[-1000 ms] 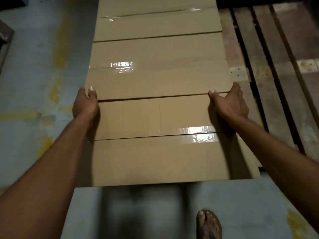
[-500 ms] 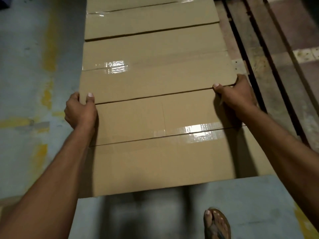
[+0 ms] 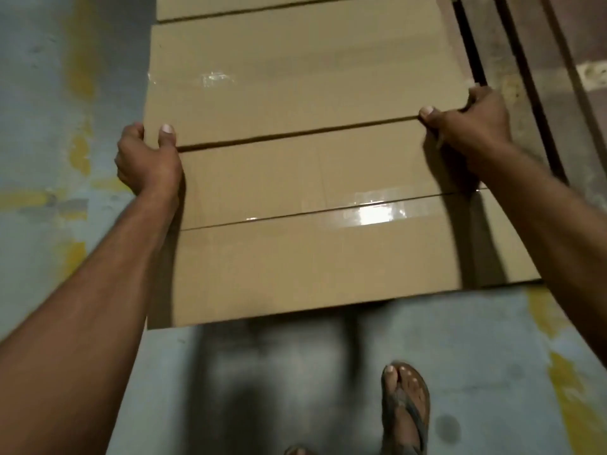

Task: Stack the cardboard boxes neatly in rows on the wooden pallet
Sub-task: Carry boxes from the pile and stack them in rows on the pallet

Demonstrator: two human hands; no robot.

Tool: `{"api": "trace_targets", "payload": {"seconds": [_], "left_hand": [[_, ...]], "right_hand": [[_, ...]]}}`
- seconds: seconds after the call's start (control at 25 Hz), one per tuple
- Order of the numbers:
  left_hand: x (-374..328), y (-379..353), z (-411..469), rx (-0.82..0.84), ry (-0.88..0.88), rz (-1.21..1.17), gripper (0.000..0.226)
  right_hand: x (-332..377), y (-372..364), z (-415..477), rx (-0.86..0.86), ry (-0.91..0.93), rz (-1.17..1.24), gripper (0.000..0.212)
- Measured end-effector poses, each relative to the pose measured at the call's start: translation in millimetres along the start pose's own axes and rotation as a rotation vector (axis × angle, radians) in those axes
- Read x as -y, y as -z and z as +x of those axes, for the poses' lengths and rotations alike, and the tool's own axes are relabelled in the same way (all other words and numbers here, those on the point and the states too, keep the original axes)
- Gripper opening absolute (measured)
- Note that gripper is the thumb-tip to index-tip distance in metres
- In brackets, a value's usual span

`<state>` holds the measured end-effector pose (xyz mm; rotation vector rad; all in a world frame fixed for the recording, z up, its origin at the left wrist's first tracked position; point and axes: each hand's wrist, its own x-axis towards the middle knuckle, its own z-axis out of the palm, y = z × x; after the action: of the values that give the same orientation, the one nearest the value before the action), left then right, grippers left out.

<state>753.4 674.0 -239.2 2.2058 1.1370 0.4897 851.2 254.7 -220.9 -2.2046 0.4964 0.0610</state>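
Note:
Three taped cardboard boxes lie in a row running away from me. The nearest box [image 3: 312, 257] has a shiny tape seam across its top. Behind it, across a thin dark gap, lies the middle box [image 3: 295, 77], and a sliver of the far box [image 3: 262, 4] shows at the top edge. My left hand [image 3: 147, 162] grips the left side at that gap, thumb on top of the middle box. On the right side, my right hand [image 3: 469, 126] grips at the same gap, its thumb at the seam. The wooden pallet [image 3: 512, 77] shows as bare slats to the right.
Grey concrete floor [image 3: 65, 126] with worn yellow paint marks lies left of the boxes and in front of them. My foot in a sandal [image 3: 405, 408] stands just in front of the nearest box. Dark gaps run between the pallet slats at the right.
Both hands have slid forward from the nearest box's sides to the gap, fingers now curled round the corners. The view has closed in on the boxes, and my foot has stepped forward.

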Motion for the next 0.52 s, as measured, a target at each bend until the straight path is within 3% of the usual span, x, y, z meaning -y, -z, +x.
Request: {"api": "trace_targets", "payload": {"seconds": [0.12, 0.2, 0.28, 0.36, 0.48, 0.52], "left_hand": [[-3.3, 11.7, -8.8, 0.181, 0.038, -0.048, 0.06], [2.9, 20.5, -7.5, 0.306, 0.172, -0.086, 0.089], [21.5, 31.1, -14.1, 0.278, 0.284, -0.121, 0.123], [39.6, 54.3, -48.6, 0.306, 0.272, -0.083, 0.124], [64.6, 69.6, -97.4, 0.471, 0.277, -0.131, 0.126], [70.1, 68.4, -99.8, 0.438, 0.274, -0.177, 0.128]], "right_hand": [[-0.6, 11.3, -22.8, 0.101, 0.031, -0.052, 0.08], [-4.2, 19.1, -36.1, 0.133, 0.059, -0.127, 0.088], [-15.4, 30.7, -50.2, 0.13, 0.024, -0.162, 0.103], [-34.0, 42.9, -69.0, 0.135, -0.117, -0.137, 0.117], [-59.7, 52.6, -96.0, 0.202, -0.195, -0.053, 0.098], [-61.3, 50.4, -97.9, 0.195, -0.174, -0.036, 0.092]]}}
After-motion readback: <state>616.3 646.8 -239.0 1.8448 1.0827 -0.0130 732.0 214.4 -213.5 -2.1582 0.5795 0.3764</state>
